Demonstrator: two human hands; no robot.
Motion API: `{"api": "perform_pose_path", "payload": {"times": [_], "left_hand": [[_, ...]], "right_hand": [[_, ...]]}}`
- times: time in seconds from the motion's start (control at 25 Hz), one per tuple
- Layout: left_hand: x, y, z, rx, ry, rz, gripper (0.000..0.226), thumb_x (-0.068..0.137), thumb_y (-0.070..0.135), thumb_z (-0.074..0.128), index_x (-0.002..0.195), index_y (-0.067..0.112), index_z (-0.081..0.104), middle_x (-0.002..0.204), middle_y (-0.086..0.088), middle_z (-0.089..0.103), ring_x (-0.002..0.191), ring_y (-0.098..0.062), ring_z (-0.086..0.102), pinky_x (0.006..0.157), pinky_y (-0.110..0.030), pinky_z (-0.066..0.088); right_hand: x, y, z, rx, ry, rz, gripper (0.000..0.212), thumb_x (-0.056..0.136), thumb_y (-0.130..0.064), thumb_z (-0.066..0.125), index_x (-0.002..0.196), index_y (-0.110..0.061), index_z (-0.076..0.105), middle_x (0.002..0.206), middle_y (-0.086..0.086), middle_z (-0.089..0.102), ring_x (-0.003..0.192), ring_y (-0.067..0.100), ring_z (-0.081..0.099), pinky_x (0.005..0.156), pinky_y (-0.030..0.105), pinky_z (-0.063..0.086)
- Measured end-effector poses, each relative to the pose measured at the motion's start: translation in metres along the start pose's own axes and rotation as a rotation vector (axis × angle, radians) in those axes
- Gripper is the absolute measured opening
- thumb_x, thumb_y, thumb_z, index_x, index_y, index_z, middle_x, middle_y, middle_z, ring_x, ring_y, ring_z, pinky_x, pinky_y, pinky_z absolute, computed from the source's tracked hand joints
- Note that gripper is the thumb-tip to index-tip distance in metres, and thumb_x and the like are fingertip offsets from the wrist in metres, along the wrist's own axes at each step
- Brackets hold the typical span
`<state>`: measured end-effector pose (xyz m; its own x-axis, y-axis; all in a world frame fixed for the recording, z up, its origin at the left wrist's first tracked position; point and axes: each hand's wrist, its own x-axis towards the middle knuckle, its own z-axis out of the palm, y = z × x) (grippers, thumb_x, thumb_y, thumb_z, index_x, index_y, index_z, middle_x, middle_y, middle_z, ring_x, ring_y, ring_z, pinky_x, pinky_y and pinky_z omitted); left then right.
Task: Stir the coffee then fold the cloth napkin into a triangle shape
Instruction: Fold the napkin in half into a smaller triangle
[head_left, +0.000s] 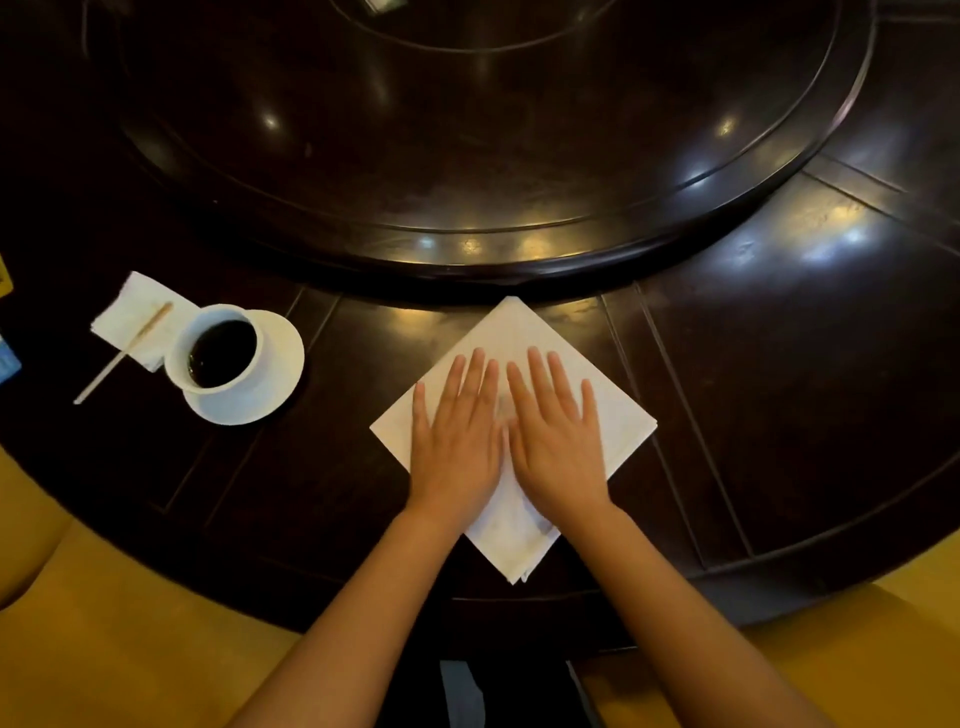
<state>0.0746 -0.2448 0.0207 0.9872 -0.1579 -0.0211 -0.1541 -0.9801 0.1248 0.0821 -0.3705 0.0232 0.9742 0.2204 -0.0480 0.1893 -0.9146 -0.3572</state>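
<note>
Napkin: we see the white cloth napkin (524, 332) lying flat as a diamond on the dark table (779, 364), one corner towards us, one towards the raised turntable (467, 156).
Hands: our left hand (457, 441) and right hand (558, 441) rest side by side on its middle, palms down, fingers spread, gripping nothing.
Handling: we judge the cloth soft, light and limp; it should crease readily yet slide on polished wood.
Where to hold: we would pinch the near corner and carry it to the far one, or side to side.
Coffee: the cup (218, 348) of dark coffee sits on its saucer (280, 364) well to the left, the stirrer (124, 353) lying beside it across a paper napkin (130, 306).
Surface: glossy, grooved wood, showing lamp reflections.
Room: dim; yellow seating lies near us.
</note>
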Motion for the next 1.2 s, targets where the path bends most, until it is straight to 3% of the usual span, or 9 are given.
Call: {"api": "perform_pose_path", "payload": {"times": [0.16,0.28,0.52,0.6,0.72,0.84,0.96,1.08,1.2], "left_hand": [[0.011,-0.008,0.026,0.051,-0.093,0.044,0.059,0.094,0.040,0.018,0.147,0.016,0.009,0.156,-0.005,0.021,0.143,-0.020,0.015,0.112,-0.051,0.011],[0.010,-0.030,0.025,0.036,-0.108,0.091,0.065,0.091,0.047,0.023,0.148,0.018,0.011,0.156,-0.005,0.019,0.143,-0.018,0.013,0.112,-0.046,0.006],[0.007,-0.048,0.015,0.012,-0.112,-0.129,0.080,0.085,0.058,0.015,0.149,0.013,-0.003,0.158,-0.005,-0.004,0.139,-0.011,-0.014,0.113,-0.038,-0.003],[0.007,-0.046,0.016,0.008,-0.109,-0.121,0.080,0.085,0.058,0.016,0.149,0.012,-0.001,0.158,-0.006,-0.001,0.140,-0.012,-0.011,0.113,-0.039,-0.001],[0.007,-0.048,0.018,0.042,-0.080,-0.094,0.080,0.085,0.058,0.019,0.149,0.010,0.006,0.157,-0.009,0.009,0.143,-0.017,0.002,0.113,-0.041,0.005],[0.005,-0.047,0.015,0.064,-0.021,-0.056,0.081,0.085,0.059,0.026,0.148,0.009,0.014,0.156,-0.010,0.014,0.143,-0.020,0.009,0.113,-0.048,-0.002],[-0.006,-0.038,0.018,0.017,-0.031,0.295,0.076,0.085,0.059,0.031,0.148,0.017,0.018,0.156,-0.009,0.018,0.143,-0.020,0.009,0.112,-0.049,-0.010],[-0.024,-0.024,0.022,-0.090,-0.159,0.754,0.065,0.091,0.054,0.030,0.148,0.024,0.021,0.156,-0.005,0.017,0.144,-0.020,0.005,0.113,-0.047,0.001],[-0.033,-0.023,0.018,-0.091,-0.250,0.941,0.067,0.093,0.055,0.031,0.148,0.019,0.021,0.157,-0.003,0.014,0.145,-0.019,0.001,0.114,-0.047,0.003]], "right_hand": [[0.010,0.013,0.023,-0.030,-0.069,-0.051,0.055,0.095,-0.037,0.015,0.146,-0.017,0.014,0.155,0.003,0.012,0.142,0.018,0.002,0.116,0.046,0.007],[0.010,0.033,0.020,-0.106,-0.079,-0.096,0.060,0.094,-0.045,0.014,0.146,-0.018,0.003,0.154,-0.001,-0.001,0.142,0.015,-0.004,0.115,0.039,-0.005],[0.015,0.056,0.001,-0.181,0.092,0.380,0.071,0.091,-0.054,0.014,0.147,-0.012,0.001,0.156,0.007,-0.002,0.142,0.018,-0.006,0.114,0.047,-0.004],[0.033,0.043,-0.002,-0.182,0.099,0.060,0.065,0.093,-0.051,0.020,0.147,-0.018,0.006,0.156,0.007,0.001,0.142,0.020,-0.004,0.113,0.047,-0.008],[0.076,0.035,-0.004,-0.253,-0.134,-0.528,0.060,0.094,-0.051,0.018,0.147,-0.023,0.012,0.156,0.006,0.009,0.142,0.021,-0.002,0.114,0.046,-0.004],[0.106,0.048,-0.006,-0.325,-0.264,-0.630,0.062,0.093,-0.050,0.012,0.147,-0.021,0.006,0.157,0.006,0.007,0.142,0.019,-0.003,0.115,0.040,-0.006],[0.112,0.054,-0.006,-0.272,-0.244,-0.634,0.059,0.095,-0.042,0.013,0.147,-0.015,0.010,0.156,0.009,0.011,0.142,0.019,0.002,0.115,0.037,-0.003],[0.112,0.054,-0.007,-0.267,-0.243,-0.641,0.059,0.095,-0.041,0.012,0.147,-0.014,0.009,0.156,0.009,0.010,0.142,0.018,0.001,0.114,0.036,-0.004],[0.113,0.054,-0.008,-0.266,-0.266,-0.621,0.059,0.095,-0.042,0.011,0.147,-0.015,0.006,0.156,0.008,0.007,0.143,0.018,-0.002,0.116,0.037,-0.004]]}}
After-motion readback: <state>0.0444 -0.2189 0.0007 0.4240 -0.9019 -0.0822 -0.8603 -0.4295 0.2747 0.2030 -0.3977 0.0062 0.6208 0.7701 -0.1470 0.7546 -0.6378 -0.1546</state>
